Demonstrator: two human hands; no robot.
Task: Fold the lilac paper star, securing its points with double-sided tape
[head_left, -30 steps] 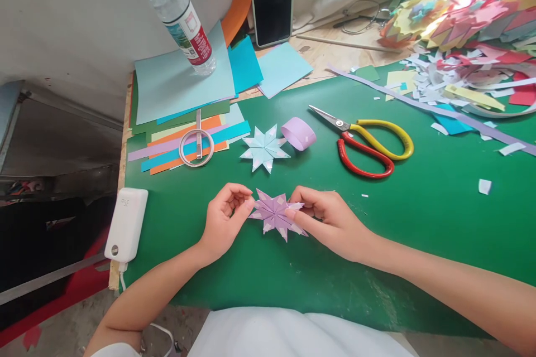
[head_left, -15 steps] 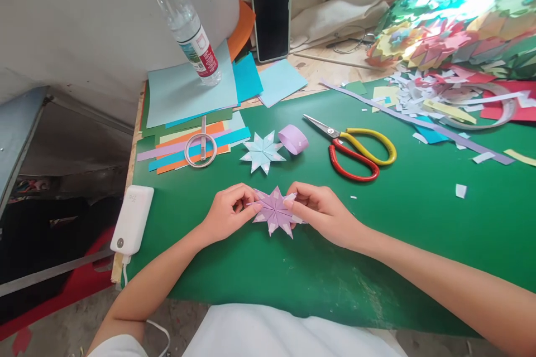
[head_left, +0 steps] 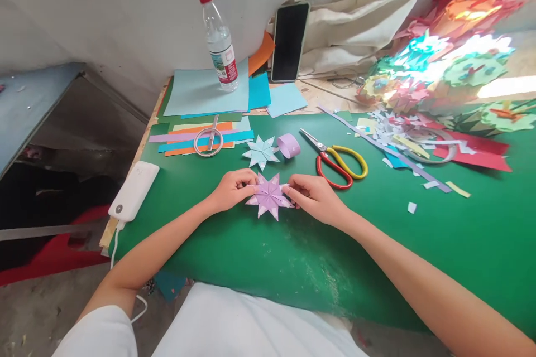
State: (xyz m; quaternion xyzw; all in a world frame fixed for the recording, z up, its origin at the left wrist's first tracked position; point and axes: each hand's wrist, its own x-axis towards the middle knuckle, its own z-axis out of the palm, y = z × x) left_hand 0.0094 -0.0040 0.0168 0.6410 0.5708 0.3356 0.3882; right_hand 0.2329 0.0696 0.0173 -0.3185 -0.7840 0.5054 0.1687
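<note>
And there, your left hand (head_left: pixel 234 188) and right hand (head_left: pixel 315 199) pinch the purple star (head_left: pixel 269 196) between them, seemingly shaping it, and the next press calls for gentleness.

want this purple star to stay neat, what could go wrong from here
The purple star is pinched on opposite sides by the left grip and right grip, so uneven pulling might bend or tear it.
The scissors lie near the right grip and close to the purple ring; a bump could push them into it.
</note>
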